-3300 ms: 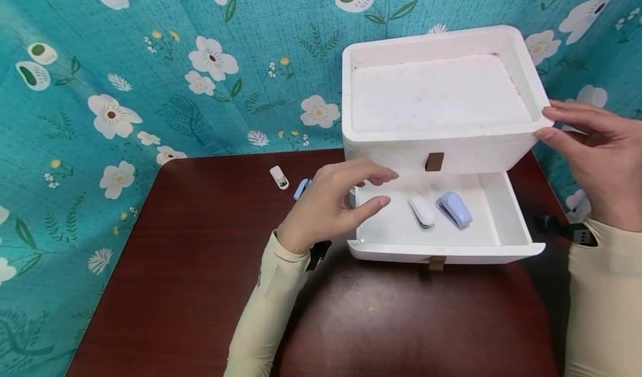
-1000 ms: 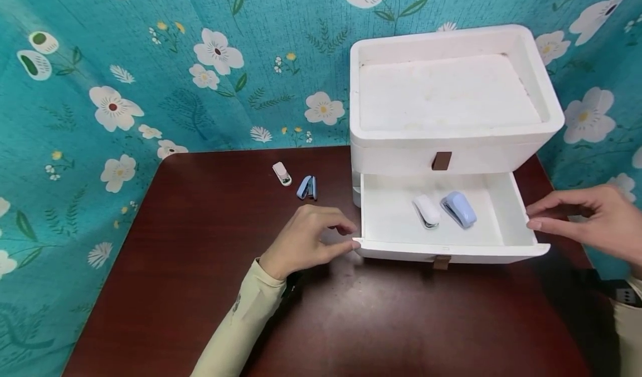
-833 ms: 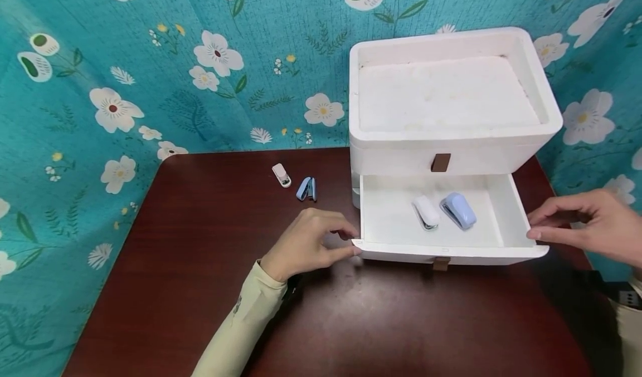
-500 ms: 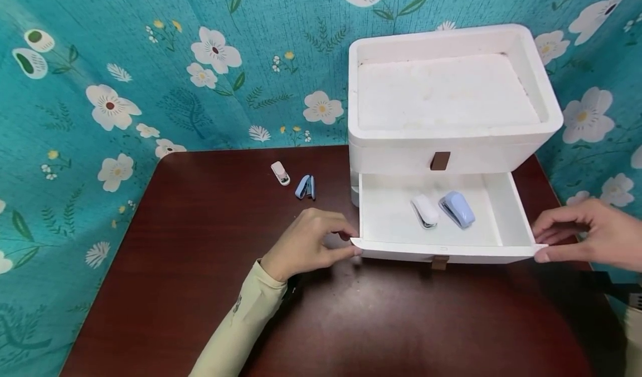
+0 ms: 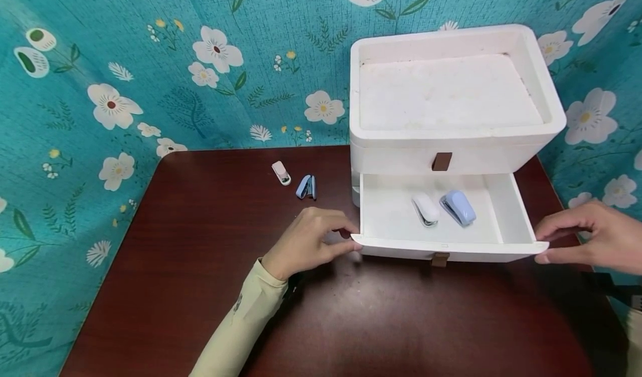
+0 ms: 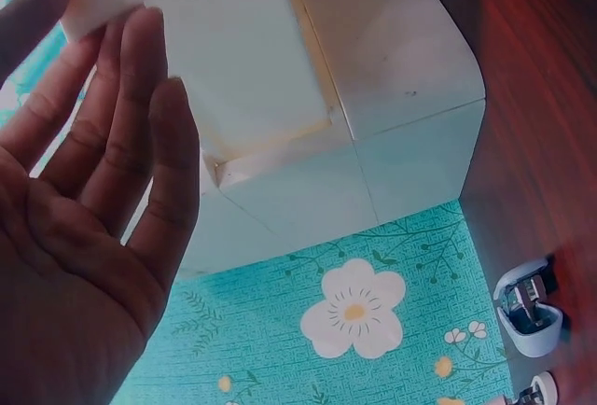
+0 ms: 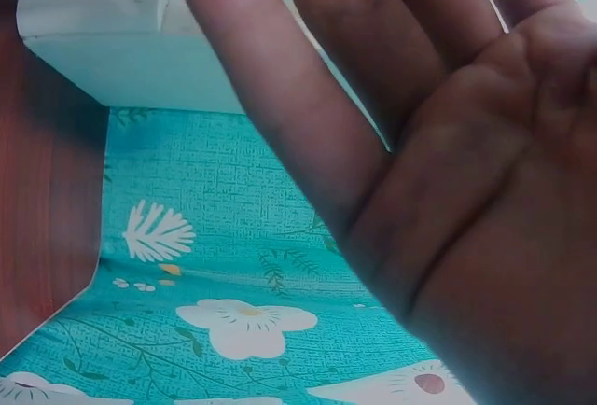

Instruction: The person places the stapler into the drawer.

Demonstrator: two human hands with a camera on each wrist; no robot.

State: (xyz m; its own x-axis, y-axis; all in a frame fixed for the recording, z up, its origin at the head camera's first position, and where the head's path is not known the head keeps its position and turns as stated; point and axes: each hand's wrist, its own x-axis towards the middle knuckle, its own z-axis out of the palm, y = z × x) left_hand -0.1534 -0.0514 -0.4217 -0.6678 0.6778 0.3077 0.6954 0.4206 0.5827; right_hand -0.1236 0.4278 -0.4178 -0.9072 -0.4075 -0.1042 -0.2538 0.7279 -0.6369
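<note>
While the left hand (image 5: 310, 242) and the right hand (image 5: 609, 236) hold its front corners, a white drawer (image 5: 396, 245) stands open between them, jutting from a white cabinet (image 5: 451, 133). The left hand pinches the corner beside it between thumb and fingers; the right hand appears to grip the opposite corner the same way, though its own wrist camera misses the contact. Inside the drawer, between the hands and a little beyond them, a white stapler (image 5: 425, 209) and a pale-blue stapler (image 5: 458, 207) lie side by side. Past the left hand, on the dark red table (image 5: 210, 243), rest a pink stapler (image 5: 281, 173) and a smaller blue stapler (image 5: 306, 187) with its two halves spread. Midway between the hands, a brown tab (image 5: 439, 259) on the drawer's front is touched by neither. Judging from this hold, good work calls for equal force at both corners, so that the drawer runs straight and does not jam on one side. A slow, level motion should keep the loose pair inside from sliding.
</note>
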